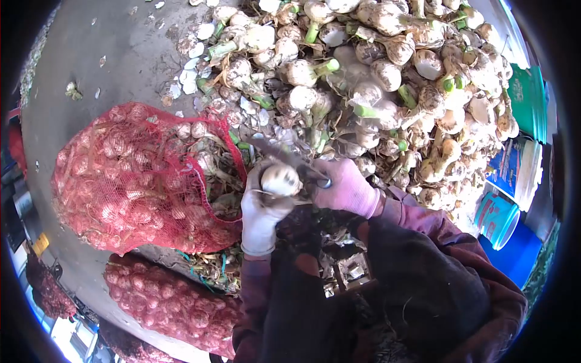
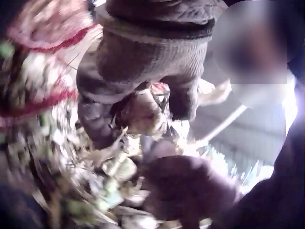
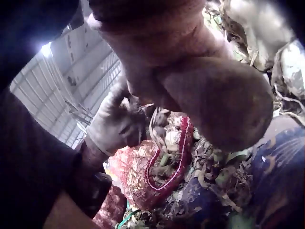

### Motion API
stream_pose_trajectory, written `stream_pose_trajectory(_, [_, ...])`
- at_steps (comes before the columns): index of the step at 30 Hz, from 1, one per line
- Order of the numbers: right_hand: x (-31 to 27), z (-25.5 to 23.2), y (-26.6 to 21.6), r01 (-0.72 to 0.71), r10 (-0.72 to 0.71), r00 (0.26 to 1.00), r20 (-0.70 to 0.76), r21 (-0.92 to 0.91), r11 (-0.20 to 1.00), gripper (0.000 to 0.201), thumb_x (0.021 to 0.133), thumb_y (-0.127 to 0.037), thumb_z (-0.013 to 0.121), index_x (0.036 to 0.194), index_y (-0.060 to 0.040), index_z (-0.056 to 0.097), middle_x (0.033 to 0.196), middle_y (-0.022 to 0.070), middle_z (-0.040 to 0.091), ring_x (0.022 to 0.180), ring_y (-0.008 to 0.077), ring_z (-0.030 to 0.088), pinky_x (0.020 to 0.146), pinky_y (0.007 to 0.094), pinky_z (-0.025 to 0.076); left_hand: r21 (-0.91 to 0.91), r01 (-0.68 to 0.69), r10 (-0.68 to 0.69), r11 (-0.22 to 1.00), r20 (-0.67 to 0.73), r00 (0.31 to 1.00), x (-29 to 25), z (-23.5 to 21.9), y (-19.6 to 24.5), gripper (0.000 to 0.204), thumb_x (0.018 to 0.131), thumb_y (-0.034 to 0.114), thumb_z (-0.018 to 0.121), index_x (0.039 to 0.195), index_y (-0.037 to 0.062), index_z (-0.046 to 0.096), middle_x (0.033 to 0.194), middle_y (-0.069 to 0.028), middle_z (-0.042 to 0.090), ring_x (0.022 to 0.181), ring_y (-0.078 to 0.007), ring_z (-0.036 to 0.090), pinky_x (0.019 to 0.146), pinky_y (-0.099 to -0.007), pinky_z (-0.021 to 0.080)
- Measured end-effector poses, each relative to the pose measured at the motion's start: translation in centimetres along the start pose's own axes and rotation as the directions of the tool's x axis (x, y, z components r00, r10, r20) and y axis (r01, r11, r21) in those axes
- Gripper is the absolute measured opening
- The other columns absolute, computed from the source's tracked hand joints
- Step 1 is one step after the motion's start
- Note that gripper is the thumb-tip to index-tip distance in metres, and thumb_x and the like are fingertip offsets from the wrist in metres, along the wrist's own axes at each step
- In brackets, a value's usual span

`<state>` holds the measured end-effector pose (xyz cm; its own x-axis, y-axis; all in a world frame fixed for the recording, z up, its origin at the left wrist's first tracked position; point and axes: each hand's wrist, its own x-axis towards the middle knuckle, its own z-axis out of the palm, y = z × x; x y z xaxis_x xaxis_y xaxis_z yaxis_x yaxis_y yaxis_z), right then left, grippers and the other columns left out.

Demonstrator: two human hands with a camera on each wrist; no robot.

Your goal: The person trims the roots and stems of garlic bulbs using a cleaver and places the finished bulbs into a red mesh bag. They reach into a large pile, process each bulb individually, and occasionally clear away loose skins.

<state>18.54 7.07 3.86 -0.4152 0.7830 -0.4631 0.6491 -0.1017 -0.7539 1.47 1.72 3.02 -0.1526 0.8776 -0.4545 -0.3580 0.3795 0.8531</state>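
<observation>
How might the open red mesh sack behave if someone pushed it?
The sack would probably give, since its mesh is thin. Packed with bulbs, it looks heavy, and some might spill through its gaping mouth.

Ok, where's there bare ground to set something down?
The grey ground above the open red net sack in the head view, left of the bulb heap, looks roomiest, with only small scraps. It's crowded between sack and heap and around the left hand and right hand.

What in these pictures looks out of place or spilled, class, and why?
The open red mesh sack appears to lie on its side, dirty white bulbs loose at its mouth, as if partly spilled. White papery scraps litter the grey floor, looking untidy. Nothing looks clearly damaged.
</observation>
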Motion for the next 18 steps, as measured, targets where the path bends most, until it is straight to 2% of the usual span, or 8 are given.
stream_pose_trajectory(2, [-0.2,0.0,0.0,0.074,-0.074,0.997,0.008,-0.077,0.994,0.019,0.069,-0.021,0.060,0.081,-0.0074,0.057,0.056,0.0164,0.055,0.057,0.0357,0.059,0.053,0.0418,0.048,-0.592,0.273,-0.228,0.758,0.150,0.962,-0.1,-1.4,-1.0,0.040,0.080,0.020,0.064,0.112,0.0007,0.050,0.100,-0.0134,0.058,0.083,-0.0262,0.060,0.077,-0.0349,0.053])
stream_pose_trajectory(5, [-0.5,-0.1,-0.2,0.236,-0.249,0.965,-0.077,-0.148,0.960,0.023,0.068,-0.022,0.062,0.084,-0.0061,0.056,0.054,0.0153,0.053,0.055,0.0349,0.058,0.051,0.0421,0.046,-0.469,0.263,-0.322,0.843,-0.050,0.945,-1.0,-2.2,-1.3,0.035,0.084,0.023,0.050,0.110,-0.0001,0.048,0.100,-0.0192,0.057,0.087,-0.0280,0.060,0.074,-0.0393,0.053])
stream_pose_trajectory(9, [0.3,-0.4,-0.1,0.147,-0.169,0.983,-0.069,-0.247,0.958,0.026,0.068,-0.022,0.062,0.088,-0.0059,0.056,0.058,0.0157,0.056,0.057,0.0350,0.059,0.053,0.0427,0.047,-0.404,0.257,-0.281,0.878,0.001,0.960,-0.9,-2.5,-1.9,0.033,0.084,0.026,0.050,0.105,0.0004,0.048,0.093,-0.0183,0.058,0.084,-0.0283,0.060,0.071,-0.0424,0.053])
stream_pose_trajectory(12, [-0.2,1.0,2.5,0.140,-0.166,0.984,-0.066,-0.288,0.947,0.029,0.068,-0.022,0.061,0.093,-0.0071,0.058,0.059,0.0155,0.057,0.057,0.0349,0.060,0.051,0.0417,0.048,-0.686,0.153,-0.120,0.712,0.096,0.988,-0.8,-2.5,-1.0,0.018,0.079,0.015,0.054,0.092,0.0032,0.052,0.087,-0.0193,0.058,0.066,-0.0287,0.057,0.055,-0.0387,0.049])
stream_pose_trajectory(13, [-0.5,1.8,3.6,-0.035,0.020,0.999,-0.045,-0.370,0.928,0.024,0.070,-0.020,0.061,0.092,-0.0095,0.061,0.060,0.0173,0.057,0.054,0.0345,0.059,0.049,0.0413,0.047,-0.669,0.049,-0.020,0.742,0.050,0.999,-1.2,-2.2,0.5,0.017,0.077,0.017,0.055,0.086,0.0031,0.051,0.081,-0.0182,0.056,0.063,-0.0279,0.054,0.053,-0.0361,0.045])
stream_pose_trajectory(14, [-1.5,1.8,5.0,-0.059,0.040,0.996,-0.083,-0.236,0.970,0.023,0.071,-0.020,0.062,0.092,-0.0110,0.062,0.058,0.0175,0.057,0.055,0.0336,0.061,0.050,0.0407,0.049,-0.656,-0.057,0.066,0.753,-0.011,0.998,-1.1,-1.7,2.0,0.019,0.077,0.019,0.057,0.086,0.0029,0.052,0.080,-0.0159,0.056,0.067,-0.0260,0.056,0.055,-0.0358,0.047])
stream_pose_trajectory(16, [-1.9,0.8,5.0,0.055,-0.057,0.987,-0.148,-0.016,0.998,0.020,0.071,-0.022,0.064,0.087,-0.0104,0.062,0.058,0.0172,0.058,0.054,0.0325,0.060,0.050,0.0382,0.048,0.089,-0.250,0.264,0.964,-0.252,0.931,0.7,-1.8,3.5,0.021,0.076,0.017,0.060,0.091,0.0019,0.055,0.088,-0.0148,0.058,0.071,-0.0218,0.059,0.059,-0.0339,0.049])
stream_pose_trajectory(18, [-0.8,-0.1,2.7,-0.045,0.040,0.989,-0.141,-0.037,0.998,0.019,0.071,-0.019,0.065,0.084,-0.0069,0.062,0.058,0.0127,0.059,0.051,0.0254,0.060,0.050,0.0337,0.047,-0.447,-0.065,0.015,0.892,-0.115,0.993,4.3,-0.2,6.1,0.038,0.072,0.008,0.065,0.108,0.0003,0.054,0.102,-0.0133,0.057,0.080,-0.0187,0.060,0.066,-0.0299,0.051])
